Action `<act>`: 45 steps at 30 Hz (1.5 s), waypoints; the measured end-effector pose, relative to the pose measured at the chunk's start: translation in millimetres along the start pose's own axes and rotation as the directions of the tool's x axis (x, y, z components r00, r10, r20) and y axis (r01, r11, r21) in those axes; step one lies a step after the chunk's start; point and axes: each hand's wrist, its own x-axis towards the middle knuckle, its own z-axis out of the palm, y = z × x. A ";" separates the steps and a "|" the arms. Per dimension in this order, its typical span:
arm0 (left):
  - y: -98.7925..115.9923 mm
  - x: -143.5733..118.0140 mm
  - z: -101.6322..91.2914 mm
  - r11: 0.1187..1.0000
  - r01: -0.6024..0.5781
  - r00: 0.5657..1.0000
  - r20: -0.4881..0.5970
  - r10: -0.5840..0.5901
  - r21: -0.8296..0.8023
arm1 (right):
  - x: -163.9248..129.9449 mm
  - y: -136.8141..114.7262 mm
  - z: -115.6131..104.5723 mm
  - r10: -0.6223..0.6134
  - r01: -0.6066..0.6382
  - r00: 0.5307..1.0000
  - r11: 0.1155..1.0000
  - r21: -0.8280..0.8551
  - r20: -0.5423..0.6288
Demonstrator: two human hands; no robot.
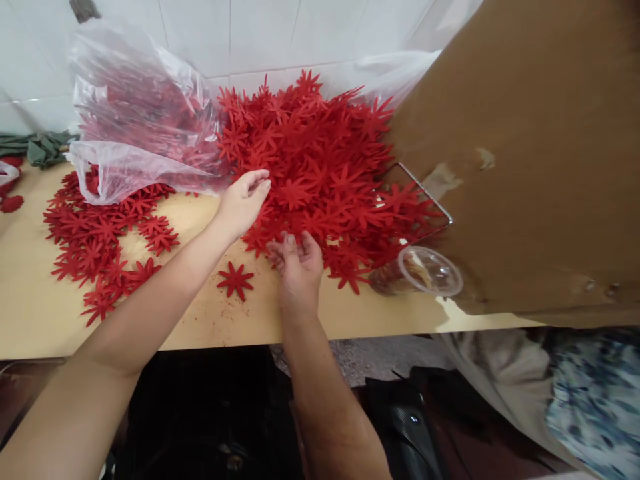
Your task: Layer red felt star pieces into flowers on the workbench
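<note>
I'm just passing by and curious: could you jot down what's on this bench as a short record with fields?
Surface: tan worktable
Main heap: red flower-shaped cutouts
Left hand: resting on the heap's edge
Right hand: fingers curled at the heap's near edge
Lone piece: single red cutout
Bag: clear plastic bag, more cutouts inside
Nearby: clear plastic cup, cardboard sheet

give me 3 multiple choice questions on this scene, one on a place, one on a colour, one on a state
1. Where does the single flower cutout lie?
A. on the table between the two forearms
B. inside the plastic bag
C. in the clear cup

2. What colour are the piled cutouts?
A. blue
B. red
C. yellow

3. How does the clear cup stand?
A. upright
B. upside down
C. on its side

Answers: 1 A, it sits alone on the bare table near the edge. 2 B, the whole heap is red. 3 C, its open mouth faces sideways, toward the camera.
</note>
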 end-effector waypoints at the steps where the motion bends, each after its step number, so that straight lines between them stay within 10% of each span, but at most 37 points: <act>1: -0.1 -1.7 -1.4 1.000 -0.013 1.000 -0.008 0.014 0.028 | 0.6 2.2 -1.0 -0.047 0.047 0.999 0.998 -0.037 -0.002; 6: -4.6 -22.2 -23.3 0.997 0.001 0.997 0.079 -0.006 0.071 | -6.3 2.0 -3.6 -0.318 0.384 0.920 0.854 -0.351 0.231; 12: -15.1 -46.9 -48.7 0.989 0.138 0.990 0.002 -0.138 -0.052 | -19.4 -4.7 -4.2 -0.201 0.638 0.741 0.508 -0.579 0.641; 18: -33.3 -52.7 -48.9 0.937 0.253 0.959 -0.067 -0.276 -0.240 | -25.9 -2.7 -4.6 -0.145 0.634 0.771 0.275 -0.723 0.620; 26: -62.5 -44.1 -44.9 0.986 0.090 0.989 -0.102 -0.105 -0.142 | -35.7 -11.9 -8.0 -0.066 0.729 0.683 0.121 -0.674 0.727; 32: -68.0 -47.8 -42.6 0.996 0.038 0.996 -0.080 -0.044 -0.083 | -40.4 -11.7 -7.5 -0.112 0.708 0.702 0.012 -0.706 0.703; 36: -66.6 -51.0 -42.6 0.998 0.019 0.998 -0.058 -0.022 -0.058 | -26.9 -16.4 4.4 -0.185 0.735 0.676 0.102 -0.670 0.714; 45: -60.3 -39.4 -59.4 0.880 0.254 0.941 -0.109 -0.321 -0.402 | 20.1 -20.2 75.0 -0.097 0.381 0.775 0.860 -0.340 0.625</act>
